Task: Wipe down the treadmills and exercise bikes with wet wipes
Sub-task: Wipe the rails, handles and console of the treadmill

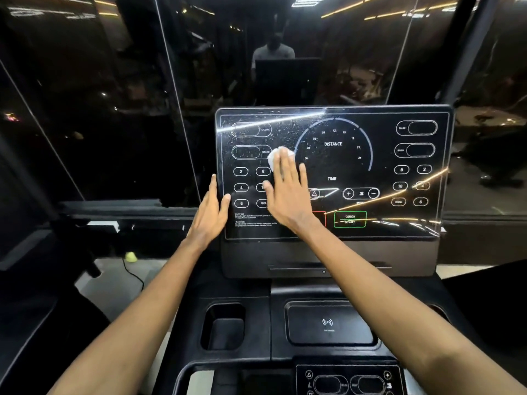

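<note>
Left hand [209,215]: fingers straight, bracing the 9 o'clock edge of the glossy black glass treadmill console [385,161]. Right hand [288,195]: flat and open, pressing the crumpled white wet wipe [275,159] on the glass at 9 o'clock of the DISTANCE dial [333,143]. Specks toward 11 o'clock: overlap strokes, light even pressure.

Glossy console screen [370,155], white cloth-like wipe [274,159]

Single head-worn wide-angle view, facing forward and slightly down, close on the glossy black treadmill console panel [385,155].
</note>
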